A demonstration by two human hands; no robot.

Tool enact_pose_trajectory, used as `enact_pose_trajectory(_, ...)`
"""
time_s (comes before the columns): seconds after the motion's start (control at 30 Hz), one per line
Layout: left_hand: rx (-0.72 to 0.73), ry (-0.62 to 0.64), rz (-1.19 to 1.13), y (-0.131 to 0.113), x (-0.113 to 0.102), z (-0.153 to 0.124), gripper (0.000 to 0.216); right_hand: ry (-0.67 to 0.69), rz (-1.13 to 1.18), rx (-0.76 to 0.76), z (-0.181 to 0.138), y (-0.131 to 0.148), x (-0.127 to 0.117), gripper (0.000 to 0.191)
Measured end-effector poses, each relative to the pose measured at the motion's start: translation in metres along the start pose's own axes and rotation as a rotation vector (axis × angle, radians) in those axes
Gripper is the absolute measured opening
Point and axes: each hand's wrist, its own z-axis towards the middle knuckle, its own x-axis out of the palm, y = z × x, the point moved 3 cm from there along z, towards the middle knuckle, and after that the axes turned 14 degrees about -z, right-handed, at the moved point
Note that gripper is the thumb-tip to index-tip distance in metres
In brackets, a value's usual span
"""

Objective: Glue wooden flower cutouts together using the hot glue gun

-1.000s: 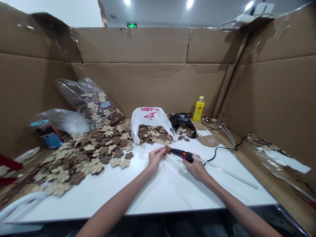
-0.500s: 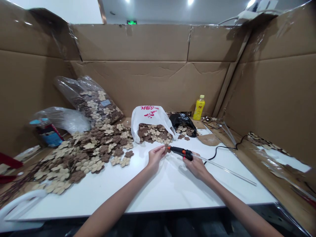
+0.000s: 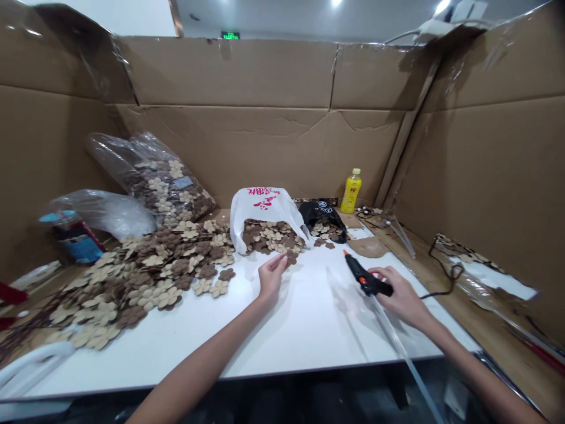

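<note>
Between its thumb and fingers, my left hand (image 3: 271, 277) pinches a brown flower cutout (image 3: 291, 257) over the middle of the white board. To the right, my right hand (image 3: 399, 294) grips a black glue gun (image 3: 364, 277) with an orange tip that points up and left, away from the flower. A long clear glue stick (image 3: 404, 353) runs from the gun's rear down past the board's front edge. In front of the left hand, a white plastic bag (image 3: 266, 203) lies open with brown and beige flowers spilling from its mouth.
A large heap of flower cutouts (image 3: 154, 265) covers the left side, with a clear bag of flowers (image 3: 163, 188) behind it. A black bag (image 3: 324, 218) and a yellow bottle (image 3: 351, 191) stand at the back. The gun's cord (image 3: 445, 277) trails right. Cardboard walls (image 3: 229, 141) enclose the table.
My right hand has drawn the glue gun away from the flower, to the right, and turned it. My left hand still holds the flower, now more exposed.
</note>
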Motion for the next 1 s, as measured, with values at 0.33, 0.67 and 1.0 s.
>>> enact_pose_trajectory(0.33, -0.037, -0.009, -0.046, -0.002, 0.005, -0.004, 0.032, -0.053, -0.534, 0.27, -0.04, -0.144, -0.016, 0.037)
enact_pose_trajectory(0.67, -0.027, 0.01, -0.036, -0.001, 0.005, -0.005, 0.031, -0.044, -0.652, 0.191, 0.006, -0.078, -0.017, 0.039)
enact_pose_trajectory(1.0, -0.028, 0.022, 0.005, -0.003, 0.003, -0.006, 0.029, 0.019, -0.09, 0.14, 0.135, 0.015, 0.085, 0.033)
